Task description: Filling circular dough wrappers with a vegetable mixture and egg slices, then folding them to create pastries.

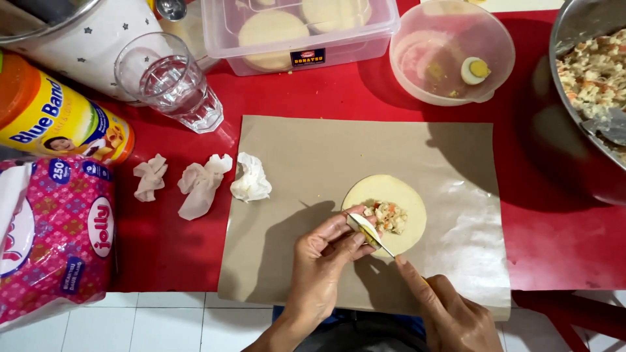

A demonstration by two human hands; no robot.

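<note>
Grip first: the left hand [324, 257] has thumb and fingertips pinched on a slice of boiled egg [360, 226], holding it right at the near-left edge of the filling. Right hand [450, 313] is closed around a small knife [380, 242] with the index finger stretched along its back — blade tip sits against the egg slice.

Everything happens on a round of pale dough [386, 214] lying flat on a sheet of brown paper [306, 169], right of centre on the red worktop [561, 241]. A little heap of chopped filling [388, 217] sits in the middle of it.

Handling-wise, I'd say that egg slice is soft, slick and crumbly, so light pressure on the white rim rather than the yolk. The dough looks thin and floppy — probably tears or stretches if lifted by one edge, so better taken by the rim with both hands.

Pose: both wrists come in from the near edge, left palm turned inward and fingers curled, right hand lower and angled toward far-left.

Around it: crumpled tissues [203, 182] and a glass of water [171, 81] to the left, a clear tub with half an egg [475, 70] far right, and a metal bowl of filling [590, 78] at the right edge.
</note>
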